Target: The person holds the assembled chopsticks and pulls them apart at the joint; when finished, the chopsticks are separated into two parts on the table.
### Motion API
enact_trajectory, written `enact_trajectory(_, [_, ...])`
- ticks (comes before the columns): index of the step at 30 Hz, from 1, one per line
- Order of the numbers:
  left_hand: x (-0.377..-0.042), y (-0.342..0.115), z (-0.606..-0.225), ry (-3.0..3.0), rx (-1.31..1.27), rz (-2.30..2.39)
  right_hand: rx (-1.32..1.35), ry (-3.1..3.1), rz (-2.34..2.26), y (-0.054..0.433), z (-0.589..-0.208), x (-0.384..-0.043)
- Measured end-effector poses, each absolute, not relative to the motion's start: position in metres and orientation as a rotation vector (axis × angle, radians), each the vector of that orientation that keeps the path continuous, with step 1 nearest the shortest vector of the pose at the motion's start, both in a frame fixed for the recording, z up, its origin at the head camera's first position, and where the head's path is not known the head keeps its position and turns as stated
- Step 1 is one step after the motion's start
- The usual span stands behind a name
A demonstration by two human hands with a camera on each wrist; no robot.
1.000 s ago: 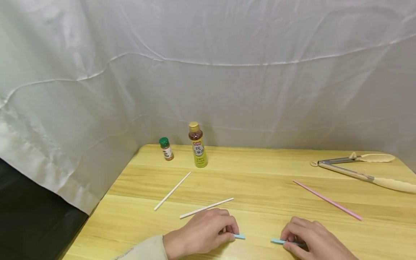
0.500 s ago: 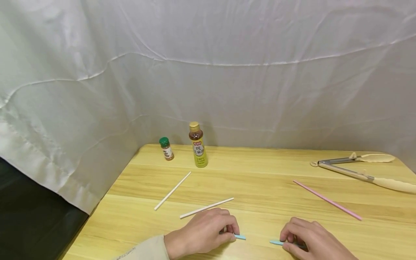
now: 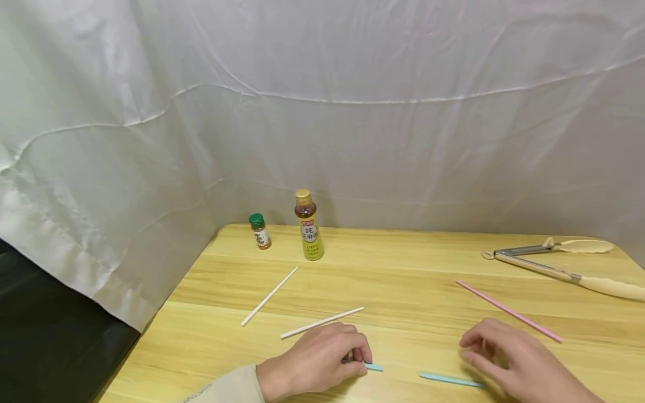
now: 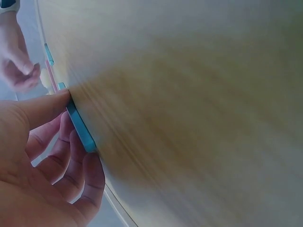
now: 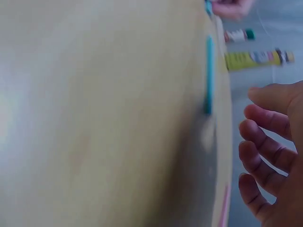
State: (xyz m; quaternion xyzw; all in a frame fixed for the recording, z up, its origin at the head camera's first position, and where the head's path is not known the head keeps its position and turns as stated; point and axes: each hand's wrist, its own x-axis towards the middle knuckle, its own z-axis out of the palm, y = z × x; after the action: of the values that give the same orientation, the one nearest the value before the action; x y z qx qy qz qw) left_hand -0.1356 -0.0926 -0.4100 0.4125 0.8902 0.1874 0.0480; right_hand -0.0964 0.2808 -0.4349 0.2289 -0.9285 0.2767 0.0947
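While the left hand [image 3: 314,358] pinches one blue stick [image 4: 80,125], the relaxed, empty right hand [image 3: 521,358] hangs near a second blue stick [image 3: 450,380] lying on the table [image 3: 393,268]; a careless brush could knock it askew.

A green-capped jar [image 3: 261,233] stands near a gold-capped bottle [image 3: 310,229], tongs [image 3: 539,267] lying spread far right.

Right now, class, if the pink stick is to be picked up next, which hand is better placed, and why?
Probably the right hand: it holds nothing and is near the pink stick. The left hand is farther off and pinches a blue stick.
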Motion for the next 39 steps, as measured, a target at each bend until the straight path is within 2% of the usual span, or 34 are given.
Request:
enact_trajectory(6, [-0.136,-0.093,-0.409,2.711,1.244,0.569,0.375,-2.718,0.782,0.312,-0.424,-0.102])
enact_trajectory(11, [-0.136,-0.094,-0.409,2.715,1.24,0.581,0.254,-2.744,0.789,0.341,-0.421,-0.114])
enact_trajectory(22, [-0.137,-0.095,-0.411,2.716,1.232,0.588,0.14,-2.958,0.719,0.376,-0.425,-0.133])
enact_trajectory(39, [-0.136,-0.093,-0.411,2.716,1.267,0.579,0.201,-2.896,0.622,0.371,-0.437,-0.135])
